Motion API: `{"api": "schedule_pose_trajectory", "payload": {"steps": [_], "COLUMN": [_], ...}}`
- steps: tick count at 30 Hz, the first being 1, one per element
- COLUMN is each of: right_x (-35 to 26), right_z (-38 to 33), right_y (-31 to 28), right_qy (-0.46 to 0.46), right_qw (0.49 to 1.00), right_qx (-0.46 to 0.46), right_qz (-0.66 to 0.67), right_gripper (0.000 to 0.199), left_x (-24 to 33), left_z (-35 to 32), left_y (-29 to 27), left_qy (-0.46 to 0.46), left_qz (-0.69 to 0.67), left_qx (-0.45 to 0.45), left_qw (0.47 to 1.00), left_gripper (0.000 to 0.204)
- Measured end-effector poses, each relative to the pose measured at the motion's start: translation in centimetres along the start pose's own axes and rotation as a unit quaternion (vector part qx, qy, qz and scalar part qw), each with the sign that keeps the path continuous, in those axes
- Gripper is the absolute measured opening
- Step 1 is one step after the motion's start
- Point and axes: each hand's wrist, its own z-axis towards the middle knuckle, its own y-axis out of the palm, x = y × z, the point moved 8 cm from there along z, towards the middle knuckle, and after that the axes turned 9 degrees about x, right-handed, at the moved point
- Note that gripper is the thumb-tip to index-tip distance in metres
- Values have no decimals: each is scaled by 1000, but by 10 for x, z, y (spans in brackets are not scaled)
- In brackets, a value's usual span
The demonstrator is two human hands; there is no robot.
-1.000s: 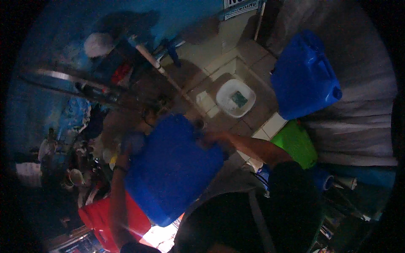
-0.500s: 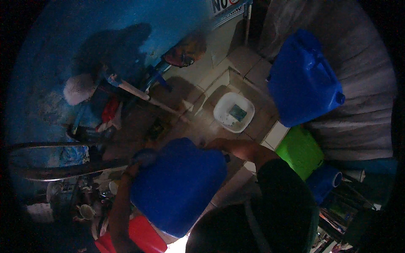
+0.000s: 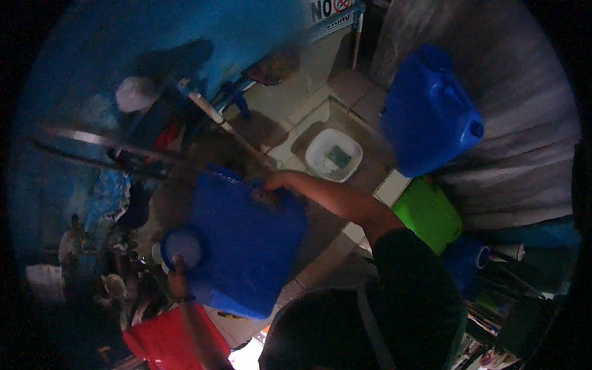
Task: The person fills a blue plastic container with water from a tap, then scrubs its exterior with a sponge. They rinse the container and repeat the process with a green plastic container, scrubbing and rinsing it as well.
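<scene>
Room: a dim, small room with a blue wall (image 3: 123, 55) and a pale tiled floor (image 3: 308, 92).
Right hand: the right hand (image 3: 275, 183) is curled shut around the top edge of a big blue jerrycan (image 3: 246, 246).
Left hand: the left hand (image 3: 177, 277) is at the can's round cap end, low on its left side. I cannot tell how far its fingers are closed.
Blue jerrycan: it is held up over the floor, tilted, between the two hands.
Floor: a white squat toilet (image 3: 333, 154) is set in the tiles, just past the right hand.
Right side: a second blue jerrycan (image 3: 428, 117) is near a grey curtain (image 3: 524, 123). A green bucket (image 3: 428, 213) sits under it.
Bottom left: a red tub (image 3: 166, 339) is under the held can.
Left wall: a long pale pipe (image 3: 216, 120) leans there.
</scene>
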Motion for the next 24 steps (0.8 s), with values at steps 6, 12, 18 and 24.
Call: {"api": "schedule_pose_trajectory", "payload": {"steps": [6, 12, 18, 24], "right_x": [-84, -39, 23, 50], "right_z": [-71, -138, -149, -85], "right_y": [-3, 6, 50, 100], "right_qy": [-340, -247, -230, -84], "right_qw": [898, 890, 860, 908], "right_qx": [227, 336, 454, 400], "right_qz": [-163, -183, 48, 88], "right_gripper": [55, 56, 48, 43], "left_x": [-30, -61, -11, 80], "left_z": [-102, -138, -43, 25], "left_y": [49, 76, 148, 232], "left_qy": [-235, -270, -201, -327], "left_qz": [-501, -554, -748, -834], "left_qx": [38, 48, -70, -146], "left_qw": [832, 786, 629, 419], "left_gripper": [59, 56, 56, 59]}}
